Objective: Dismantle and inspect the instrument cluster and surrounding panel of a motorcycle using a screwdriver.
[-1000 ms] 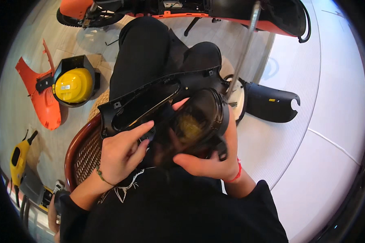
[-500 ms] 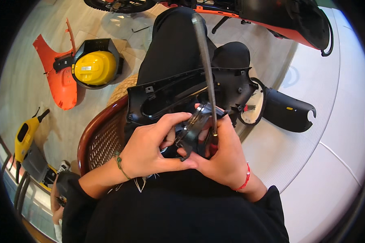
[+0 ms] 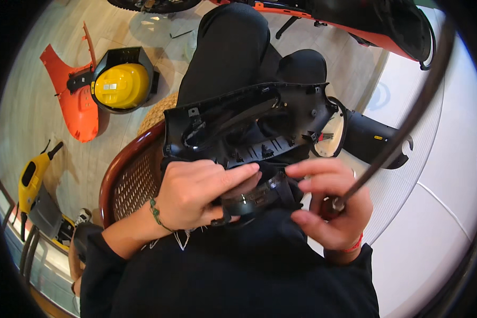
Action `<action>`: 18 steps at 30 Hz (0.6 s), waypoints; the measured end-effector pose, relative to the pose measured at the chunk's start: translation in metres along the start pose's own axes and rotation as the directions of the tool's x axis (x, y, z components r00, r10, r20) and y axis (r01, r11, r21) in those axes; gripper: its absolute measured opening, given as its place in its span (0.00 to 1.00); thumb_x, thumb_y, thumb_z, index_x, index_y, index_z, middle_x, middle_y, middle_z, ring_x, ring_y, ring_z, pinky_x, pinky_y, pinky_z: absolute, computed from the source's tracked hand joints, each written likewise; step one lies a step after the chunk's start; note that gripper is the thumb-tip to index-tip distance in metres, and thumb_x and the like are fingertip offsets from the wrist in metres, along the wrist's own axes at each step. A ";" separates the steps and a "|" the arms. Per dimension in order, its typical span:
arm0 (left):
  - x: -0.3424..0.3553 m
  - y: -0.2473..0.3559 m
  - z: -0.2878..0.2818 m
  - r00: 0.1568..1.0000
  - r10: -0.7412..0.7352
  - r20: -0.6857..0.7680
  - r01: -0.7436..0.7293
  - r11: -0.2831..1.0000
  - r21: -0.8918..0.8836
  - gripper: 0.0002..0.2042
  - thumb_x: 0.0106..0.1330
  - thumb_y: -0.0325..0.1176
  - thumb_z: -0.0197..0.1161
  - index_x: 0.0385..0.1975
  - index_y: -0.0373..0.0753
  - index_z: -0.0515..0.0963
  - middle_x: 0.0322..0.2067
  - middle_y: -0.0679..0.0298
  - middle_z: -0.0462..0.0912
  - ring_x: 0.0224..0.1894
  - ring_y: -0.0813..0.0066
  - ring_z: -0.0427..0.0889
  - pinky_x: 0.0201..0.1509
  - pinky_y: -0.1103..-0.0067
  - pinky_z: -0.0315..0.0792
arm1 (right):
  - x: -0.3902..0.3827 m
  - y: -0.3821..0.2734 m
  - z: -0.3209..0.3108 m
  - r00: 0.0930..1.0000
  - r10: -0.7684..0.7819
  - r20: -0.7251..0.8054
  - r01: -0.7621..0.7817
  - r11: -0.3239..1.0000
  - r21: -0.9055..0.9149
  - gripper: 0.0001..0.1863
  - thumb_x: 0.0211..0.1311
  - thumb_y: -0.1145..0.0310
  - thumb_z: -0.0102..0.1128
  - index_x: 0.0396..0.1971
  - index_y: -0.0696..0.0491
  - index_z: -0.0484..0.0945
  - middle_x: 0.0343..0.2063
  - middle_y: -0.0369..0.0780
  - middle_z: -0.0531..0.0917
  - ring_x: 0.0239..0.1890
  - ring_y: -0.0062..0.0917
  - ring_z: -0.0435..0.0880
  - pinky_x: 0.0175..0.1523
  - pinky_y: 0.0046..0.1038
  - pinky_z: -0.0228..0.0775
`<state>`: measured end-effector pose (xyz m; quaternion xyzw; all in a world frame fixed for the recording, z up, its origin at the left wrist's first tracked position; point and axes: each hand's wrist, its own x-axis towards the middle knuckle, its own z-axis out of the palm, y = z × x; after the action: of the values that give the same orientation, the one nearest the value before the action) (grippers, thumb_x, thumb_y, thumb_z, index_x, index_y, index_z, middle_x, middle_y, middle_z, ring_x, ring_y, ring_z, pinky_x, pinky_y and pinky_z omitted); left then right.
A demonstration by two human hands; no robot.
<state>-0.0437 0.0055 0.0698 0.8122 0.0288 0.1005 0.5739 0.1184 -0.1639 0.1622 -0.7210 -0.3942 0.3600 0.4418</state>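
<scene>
A large black plastic fairing panel (image 3: pixel 249 124) lies across my lap, inner side up, with ribs and clips showing. Below it my left hand (image 3: pixel 196 193) grips a round dark lamp-like part (image 3: pixel 254 196) against my body. My right hand (image 3: pixel 331 212) pinches the end of a dark cable (image 3: pixel 403 122) that curves up and off to the upper right; its fingers also touch the round part's right edge. I sit in a brown wicker chair (image 3: pixel 130 177).
On the floor at the left lie an orange body panel (image 3: pixel 77 98), a black housing with a yellow cap (image 3: pixel 119 82) and a yellow power tool (image 3: pixel 32 177). Another black cover (image 3: pixel 371 140) rests at the right. An orange scooter frame (image 3: pixel 355 24) stands ahead.
The cable has swung from upright in front of me to the right side. My hands have drawn apart, and the round part now shows between them.
</scene>
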 end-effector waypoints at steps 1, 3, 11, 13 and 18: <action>0.001 0.000 -0.001 1.000 0.018 -0.003 -0.018 0.999 0.032 0.33 0.37 0.35 0.72 0.52 0.41 0.78 0.18 0.66 0.73 0.18 0.70 0.73 0.22 0.76 0.65 | 0.002 0.000 0.000 1.000 0.003 -0.018 -0.002 0.997 0.073 0.20 0.44 0.77 0.71 0.41 0.58 0.78 0.46 0.47 0.81 0.15 0.10 0.70 0.23 0.14 0.60; 0.000 -0.001 0.000 0.998 0.055 -0.009 -0.054 0.996 0.073 0.33 0.36 0.34 0.68 0.51 0.40 0.78 0.17 0.67 0.71 0.17 0.72 0.72 0.21 0.77 0.65 | 0.005 -0.001 0.005 0.997 0.071 -0.010 -0.068 0.981 0.181 0.21 0.46 0.77 0.70 0.43 0.59 0.77 0.47 0.46 0.80 0.17 0.10 0.70 0.23 0.14 0.59; -0.002 -0.005 0.004 0.990 0.133 -0.043 -0.121 0.970 0.211 0.19 0.52 0.32 0.68 0.46 0.36 0.80 0.14 0.67 0.66 0.14 0.71 0.68 0.18 0.75 0.58 | 0.011 0.011 0.028 0.988 0.135 0.077 -0.152 0.945 0.288 0.20 0.50 0.74 0.68 0.44 0.60 0.76 0.44 0.44 0.80 0.48 0.30 0.79 0.55 0.28 0.68; -0.005 -0.006 0.004 0.992 0.124 -0.039 -0.112 0.967 0.228 0.25 0.43 0.33 0.65 0.48 0.38 0.79 0.15 0.68 0.66 0.15 0.72 0.69 0.19 0.77 0.61 | 0.011 0.010 0.027 0.981 0.154 0.120 -0.184 0.932 0.311 0.19 0.49 0.75 0.60 0.44 0.65 0.73 0.46 0.49 0.77 0.52 0.32 0.75 0.58 0.31 0.66; -0.004 -0.006 0.004 0.994 0.110 -0.025 -0.101 0.964 0.245 0.32 0.35 0.34 0.62 0.50 0.40 0.79 0.16 0.69 0.67 0.17 0.73 0.70 0.19 0.78 0.64 | 0.010 0.012 0.027 0.983 0.145 0.113 -0.174 0.937 0.302 0.20 0.49 0.74 0.60 0.44 0.64 0.72 0.46 0.49 0.77 0.50 0.30 0.75 0.58 0.30 0.65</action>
<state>-0.0469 0.0033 0.0626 0.8747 0.0088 0.1422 0.4633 0.1019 -0.1486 0.1402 -0.6553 -0.2922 0.4840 0.5010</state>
